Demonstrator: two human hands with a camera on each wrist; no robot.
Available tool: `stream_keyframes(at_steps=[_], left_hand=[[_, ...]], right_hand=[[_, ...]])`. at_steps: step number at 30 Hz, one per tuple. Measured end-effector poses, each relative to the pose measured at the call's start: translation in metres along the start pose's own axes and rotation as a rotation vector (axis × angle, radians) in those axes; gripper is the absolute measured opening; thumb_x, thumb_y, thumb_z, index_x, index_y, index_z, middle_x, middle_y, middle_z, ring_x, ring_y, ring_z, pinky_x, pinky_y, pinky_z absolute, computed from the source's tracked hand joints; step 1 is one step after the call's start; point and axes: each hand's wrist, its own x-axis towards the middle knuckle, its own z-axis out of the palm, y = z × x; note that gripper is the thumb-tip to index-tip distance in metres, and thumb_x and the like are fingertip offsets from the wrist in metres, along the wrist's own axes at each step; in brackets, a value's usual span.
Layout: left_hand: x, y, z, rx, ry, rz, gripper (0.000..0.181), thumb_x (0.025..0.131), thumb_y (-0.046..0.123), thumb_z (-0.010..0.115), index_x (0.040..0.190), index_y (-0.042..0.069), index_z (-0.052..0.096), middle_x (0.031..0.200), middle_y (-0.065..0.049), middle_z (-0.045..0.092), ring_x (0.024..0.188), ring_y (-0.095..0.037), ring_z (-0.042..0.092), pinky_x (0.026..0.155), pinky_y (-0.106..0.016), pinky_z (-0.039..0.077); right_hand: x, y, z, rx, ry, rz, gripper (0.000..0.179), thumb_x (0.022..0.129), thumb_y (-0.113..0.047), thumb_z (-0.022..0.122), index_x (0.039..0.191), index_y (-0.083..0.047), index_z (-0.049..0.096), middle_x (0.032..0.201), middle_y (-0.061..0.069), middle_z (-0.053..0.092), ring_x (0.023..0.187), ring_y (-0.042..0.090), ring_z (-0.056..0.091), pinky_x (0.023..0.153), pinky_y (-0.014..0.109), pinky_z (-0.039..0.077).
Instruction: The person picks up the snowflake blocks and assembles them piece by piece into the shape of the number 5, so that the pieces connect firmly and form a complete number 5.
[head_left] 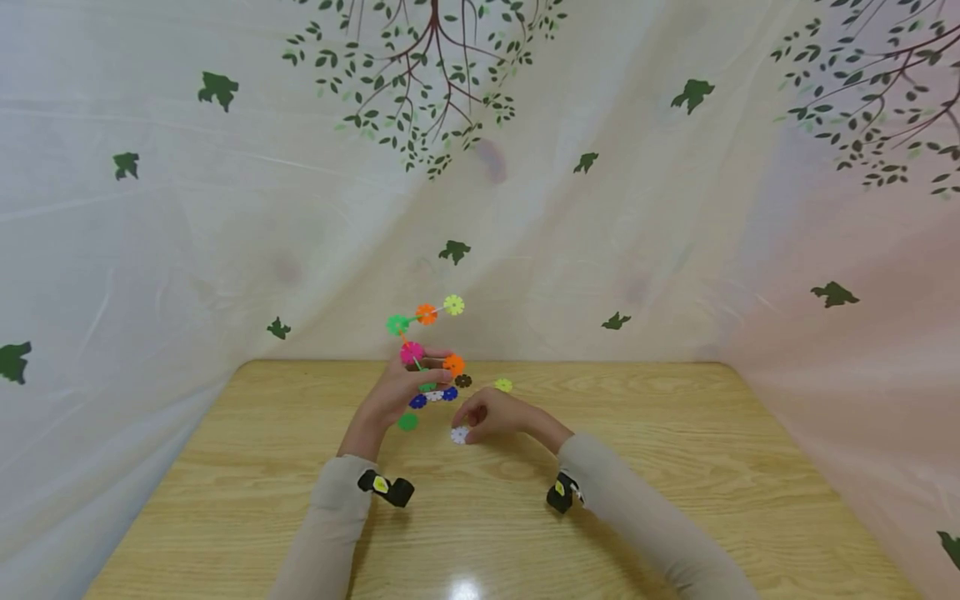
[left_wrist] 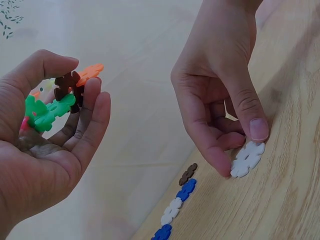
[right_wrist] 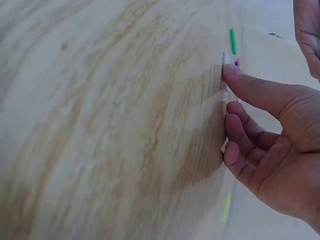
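My left hand (head_left: 386, 400) holds up a chain of interlocked plastic snowflake discs (head_left: 397, 325), coloured yellow-green, orange, green and pink. In the left wrist view, a brown disc (left_wrist: 66, 84) and a green disc (left_wrist: 45, 117) of this chain sit between the thumb and fingers, with an orange disc (left_wrist: 91, 73) beyond the fingertips. To the right and lower, my right hand (head_left: 504, 414) pinches a white snowflake disc (left_wrist: 248, 159) at the tabletop, thumb on its upper side and a fingertip at its edge. The right wrist view shows that white disc (right_wrist: 226, 59) edge-on.
Behind the hands lie a brown disc (head_left: 463, 381), two blue discs (head_left: 417, 402) and another white disc (head_left: 434, 396) in a row. A green disc (head_left: 408, 422) lies near the left wrist, a yellow one (head_left: 503, 385) behind the right hand. A patterned curtain (head_left: 525, 250) hangs beyond the wooden table (head_left: 637, 467).
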Motion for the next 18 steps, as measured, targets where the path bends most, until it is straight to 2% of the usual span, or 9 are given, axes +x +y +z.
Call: stream_keyframes(at_steps=[4,12,18], left_hand=[[0.0001,-0.0003,0.0000,-0.004,0.001,-0.002,0.042,0.093,0.004,0.070,0.133,-0.005,0.060,0.105,-0.002,0.068,0.087,-0.017,0.072,0.094,-0.044,0.059],[-0.0003,0.0002,-0.0003,-0.014,-0.007,0.008,0.043,0.094,0.003,0.069,0.134,-0.006,0.059,0.097,0.001,0.071,0.087,-0.016,0.072,0.087,-0.033,0.061],[-0.0001,0.0001,0.0004,-0.023,0.021,-0.007,0.040,0.093,0.004,0.069,0.132,-0.003,0.061,0.102,-0.003,0.069,0.090,-0.017,0.072,0.090,-0.034,0.060]], right_hand=[[-0.0008,0.0004,-0.0004,-0.004,-0.004,-0.005,0.022,0.088,-0.006,0.079,0.109,-0.003,0.076,0.085,0.005,0.063,0.076,0.007,0.049,0.068,0.018,0.044],[-0.0020,0.0031,-0.0019,0.028,-0.018,0.022,0.022,0.084,-0.003,0.082,0.104,-0.004,0.073,0.086,0.004,0.062,0.076,0.006,0.050,0.069,0.018,0.045],[-0.0056,0.0051,-0.0014,0.101,0.028,0.054,0.019,0.083,0.002,0.080,0.099,-0.003,0.070,0.090,0.006,0.069,0.078,0.009,0.058,0.072,0.020,0.051]])
